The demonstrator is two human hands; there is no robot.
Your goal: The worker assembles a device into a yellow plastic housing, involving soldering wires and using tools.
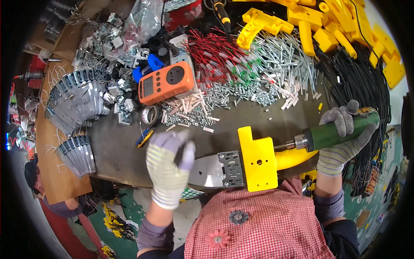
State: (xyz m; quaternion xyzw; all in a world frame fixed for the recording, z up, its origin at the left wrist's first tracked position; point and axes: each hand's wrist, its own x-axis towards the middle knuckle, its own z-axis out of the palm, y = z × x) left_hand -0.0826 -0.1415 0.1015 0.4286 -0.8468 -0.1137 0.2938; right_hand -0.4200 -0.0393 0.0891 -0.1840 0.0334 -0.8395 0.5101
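Note:
My right hand (345,134), in a striped grey glove, is wrapped round a green electric screwdriver (323,134). Its metal bit points left and reaches the edge of a yellow plastic handle part (261,166). That part has a flat plate with holes and a curved grip running right beneath the screwdriver. Against its left side lies a metal blade (207,171) with a slotted, perforated end. Just left of the blade is my gloved left hand (169,162), raised over the table edge. Its fingers are bent, the thumb stands apart, and nothing shows between them.
An orange meter (166,83) stands beyond my left hand, near a tape roll (151,115) and small cutters (145,137). Loose screws (258,94), red wires (211,47) and yellow parts (306,26) fill the far side. Metal blades (77,151) fan out left; black cables (358,82) lie right.

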